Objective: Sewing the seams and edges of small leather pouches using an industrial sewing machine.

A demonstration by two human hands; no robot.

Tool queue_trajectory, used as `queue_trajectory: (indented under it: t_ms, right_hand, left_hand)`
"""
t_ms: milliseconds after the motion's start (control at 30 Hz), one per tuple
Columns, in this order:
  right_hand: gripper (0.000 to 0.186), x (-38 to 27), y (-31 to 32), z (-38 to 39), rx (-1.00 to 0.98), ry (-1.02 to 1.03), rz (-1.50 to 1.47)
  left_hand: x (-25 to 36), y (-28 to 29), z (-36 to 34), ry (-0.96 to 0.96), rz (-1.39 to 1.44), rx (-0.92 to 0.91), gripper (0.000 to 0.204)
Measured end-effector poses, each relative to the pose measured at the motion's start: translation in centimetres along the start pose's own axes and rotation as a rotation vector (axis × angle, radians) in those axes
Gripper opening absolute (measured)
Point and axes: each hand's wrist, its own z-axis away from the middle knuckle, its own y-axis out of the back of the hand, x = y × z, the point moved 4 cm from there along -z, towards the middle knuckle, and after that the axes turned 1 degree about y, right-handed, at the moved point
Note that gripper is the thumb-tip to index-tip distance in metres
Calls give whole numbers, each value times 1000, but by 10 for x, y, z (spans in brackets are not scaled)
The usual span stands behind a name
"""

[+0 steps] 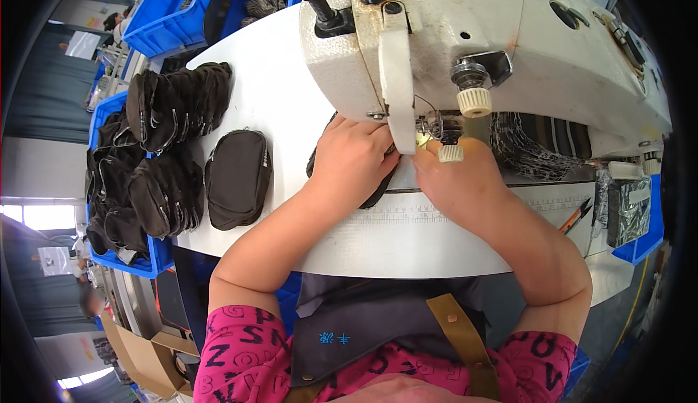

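A white industrial sewing machine (451, 32) reaches over the table from the upper right. Beneath its head lies a dark brown-black fabric pouch (376, 198), mostly covered. My left hand (352, 157) grips that pouch, fingers bent and pressed onto it beside the needle area. My right hand (459, 174) is closed on the other side of the needle, close against the work; the machine's thread guides and knobs partly hide its fingertips, and what they pinch cannot be made out. To the left, a finished-looking dark pouch (238, 177) with a zipper lies flat and untouched.
Similar pouches (178, 105) are piled at the left, over a blue bin (163, 257). Striped dark fabric pieces (538, 145) are stacked under the machine arm. A ruler strip (392, 214) runs along the white table; an orange-black pointed tool (576, 216) rests at right.
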Motion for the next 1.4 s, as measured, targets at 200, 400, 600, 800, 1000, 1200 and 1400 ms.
queue_trajectory:
  t_ms: [200,400,600,800,1000,1200,1400]
  right_hand:
    - [8,7,7,0,-2,-93,-128]
    - [8,8,7,-2,4,-89,-141]
    - [5,13,2,-4,-27,-105,-152]
    - [3,15,1,-2,19,-96,-186]
    - [5,16,5,-1,44,-73,-125]
    - [7,19,6,-4,3,-96,-160]
    - [7,23,0,-5,-13,-119,-167]
  left_hand:
    - [3,-6,0,35,-64,23,13]
    - [12,-1,-2,75,-112,-14,16]
    - [20,-5,-3,161,-243,7,16]
    - [23,-7,-3,233,-231,29,17]
    - [24,-9,-4,258,-292,3,21]
    - [27,-7,-5,262,-276,-15,11]
    - [23,-13,-7,272,-247,-23,8]
